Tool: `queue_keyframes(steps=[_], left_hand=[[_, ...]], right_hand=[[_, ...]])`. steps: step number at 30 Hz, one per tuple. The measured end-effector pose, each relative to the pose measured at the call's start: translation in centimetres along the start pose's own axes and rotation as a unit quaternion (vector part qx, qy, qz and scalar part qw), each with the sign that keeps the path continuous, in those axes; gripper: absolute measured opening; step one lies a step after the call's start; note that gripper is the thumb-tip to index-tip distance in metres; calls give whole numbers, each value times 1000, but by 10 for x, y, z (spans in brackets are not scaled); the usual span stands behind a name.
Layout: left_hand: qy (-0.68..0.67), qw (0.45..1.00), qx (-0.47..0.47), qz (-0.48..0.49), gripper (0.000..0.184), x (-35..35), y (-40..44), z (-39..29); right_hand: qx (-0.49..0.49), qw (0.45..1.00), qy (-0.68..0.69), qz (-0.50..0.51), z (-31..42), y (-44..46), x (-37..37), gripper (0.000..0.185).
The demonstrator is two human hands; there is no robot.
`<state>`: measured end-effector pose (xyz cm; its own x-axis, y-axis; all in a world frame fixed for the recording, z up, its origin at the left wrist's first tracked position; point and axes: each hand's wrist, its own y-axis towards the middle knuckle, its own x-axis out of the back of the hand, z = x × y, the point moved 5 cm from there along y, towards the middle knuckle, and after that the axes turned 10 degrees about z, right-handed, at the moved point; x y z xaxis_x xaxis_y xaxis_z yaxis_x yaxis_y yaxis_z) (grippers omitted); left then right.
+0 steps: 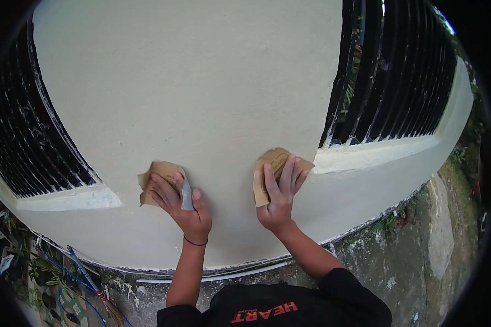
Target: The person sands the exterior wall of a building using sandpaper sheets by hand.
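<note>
My left hand presses a torn, creased piece of brown-backed sandpaper flat against a cream-painted wall. Its fingers lie over the sheet, with the thumb apart on the right and a grey folded edge showing beneath. To the right, my right hand holds a second piece of sandpaper against the same wall, fingers spread across its brown back. Faint printing shows on this sheet. The grit faces are mostly hidden against the wall.
Black slatted grilles stand left and right of the wall section, above pale ledges. Below runs a white pipe along rough concrete ground. A broom, blue hose and plants are at lower left.
</note>
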<state>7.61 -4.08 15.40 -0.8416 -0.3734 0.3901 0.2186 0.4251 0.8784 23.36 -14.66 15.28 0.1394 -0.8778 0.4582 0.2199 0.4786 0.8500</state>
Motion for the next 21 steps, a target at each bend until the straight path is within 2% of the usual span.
queue_keyframes(steps=[4, 7, 9, 10, 12, 14, 15, 17, 21], left_hand=[[-50, 998, 16, -42, 45, 8, 19, -8], [64, 998, 8, -26, 51, -60, -84, 15], [42, 996, 20, 78, 54, -97, -169, 23], [42, 996, 17, 74, 54, -94, -167, 19], [-9, 987, 42, 152, 54, -88, -164, 12], [50, 991, 1, 123, 61, -65, -111, 8], [27, 997, -18, 67, 57, -45, -73, 0], [23, 999, -17, 18, 48, -17, -17, -7], [14, 1000, 0, -3, 47, -13, -13, -6]], right_hand=[[11, 998, 46, -42, -5, 19, 20, 47], [30, 993, -114, -26, -38, -81, -51, 48], [63, 984, -144, 78, -49, -163, -93, 52], [65, 984, -146, 74, -49, -167, -92, 52], [49, 985, -117, 113, -50, -169, -92, 55], [34, 994, -90, 50, -34, -99, -56, 54], [26, 995, -92, 14, -26, -59, -34, 53], [14, 998, -49, -24, -13, -4, 3, 51], [-3, 999, 11, -33, -18, -18, -1, 49]])
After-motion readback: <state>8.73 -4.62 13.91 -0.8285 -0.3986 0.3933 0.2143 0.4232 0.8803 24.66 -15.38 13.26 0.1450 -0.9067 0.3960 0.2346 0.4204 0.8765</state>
